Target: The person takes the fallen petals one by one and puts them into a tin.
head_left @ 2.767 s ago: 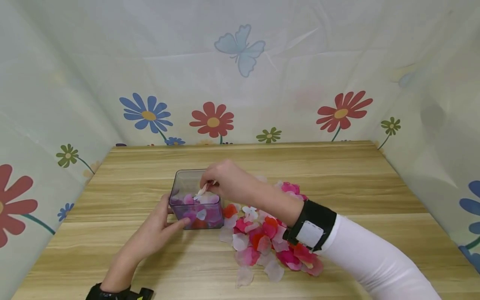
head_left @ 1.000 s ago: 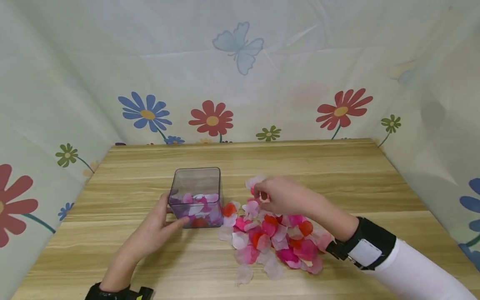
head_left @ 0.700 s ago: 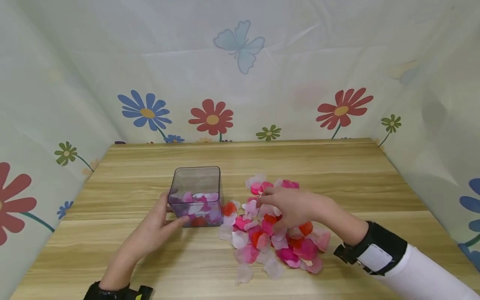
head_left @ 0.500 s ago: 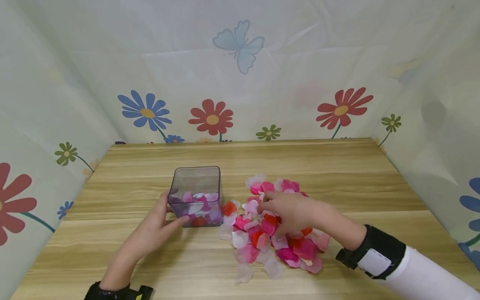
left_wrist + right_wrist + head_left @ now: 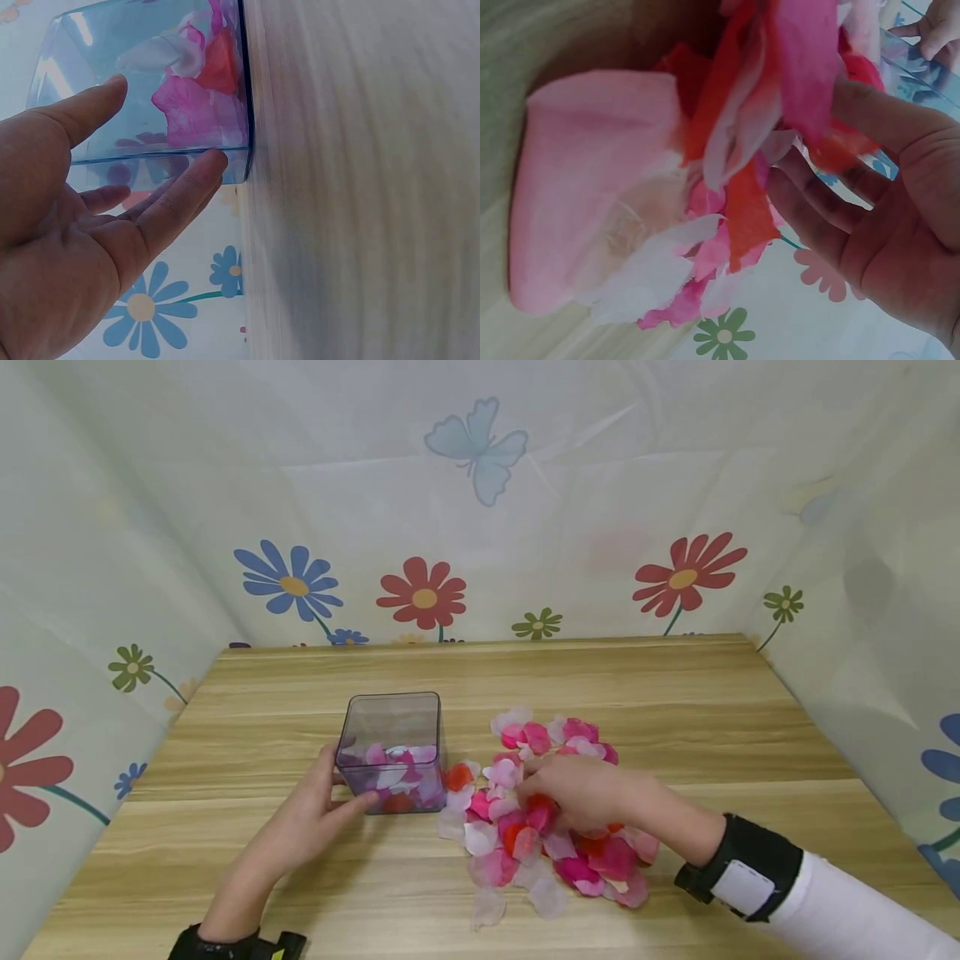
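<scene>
A clear smoky-purple plastic box (image 5: 390,727) stands on the table, partly filled with artificial flower petals (image 5: 191,109). My left hand (image 5: 303,827) rests against its near left corner; the thumb touches the front wall while the straight fingers (image 5: 172,202) lie along the side. To the box's right spreads a loose pile of pink, red and white petals (image 5: 498,864). Into the pile's middle reaches my right hand (image 5: 581,793), its fingers bent among the petals. In the right wrist view several petals (image 5: 754,97) stand up between thumb and fingers; the thumb's tip is partly hidden.
The wood-grain table (image 5: 675,693) ends at a floral-printed curtain (image 5: 600,510) at the back and both sides. Each wrist wears a black strap (image 5: 742,868). The petal pile reaches almost to the box's right wall.
My right hand has left the box, where it held pale petals over the opening, moved right, and lowered into the pile with its fingers drawing together. My left hand and the box stay put.
</scene>
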`<act>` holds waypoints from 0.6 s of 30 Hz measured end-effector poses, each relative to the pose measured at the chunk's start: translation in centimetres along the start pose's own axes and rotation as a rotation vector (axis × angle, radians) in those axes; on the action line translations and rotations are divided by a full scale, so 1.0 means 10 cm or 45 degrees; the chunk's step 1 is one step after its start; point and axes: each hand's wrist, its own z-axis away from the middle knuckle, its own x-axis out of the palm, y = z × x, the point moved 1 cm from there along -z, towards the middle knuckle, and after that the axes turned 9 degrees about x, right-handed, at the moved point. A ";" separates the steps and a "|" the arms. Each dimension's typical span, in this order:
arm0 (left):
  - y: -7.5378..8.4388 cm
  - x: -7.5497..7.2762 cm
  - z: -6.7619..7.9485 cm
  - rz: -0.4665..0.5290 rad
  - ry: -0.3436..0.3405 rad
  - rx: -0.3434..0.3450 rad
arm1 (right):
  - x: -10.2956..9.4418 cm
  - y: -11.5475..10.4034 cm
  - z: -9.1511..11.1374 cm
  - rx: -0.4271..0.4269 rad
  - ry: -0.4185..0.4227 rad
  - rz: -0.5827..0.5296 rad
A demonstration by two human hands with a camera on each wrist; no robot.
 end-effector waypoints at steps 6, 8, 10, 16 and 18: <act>0.01 0.00 0.00 0.005 -0.004 0.005 | 0.01 0.03 -0.02 -0.044 0.078 -0.031; 0.01 0.00 0.00 0.010 -0.003 0.005 | 0.01 0.04 -0.03 -0.054 0.100 -0.031; 0.02 0.00 0.00 0.012 0.000 0.006 | 0.00 0.05 -0.03 -0.049 0.110 -0.040; 0.02 0.00 0.00 0.004 0.000 0.009 | -0.03 0.05 -0.01 -0.032 0.131 -0.122; 0.02 0.00 0.00 0.000 -0.001 0.008 | -0.05 0.04 0.00 -0.029 0.147 -0.134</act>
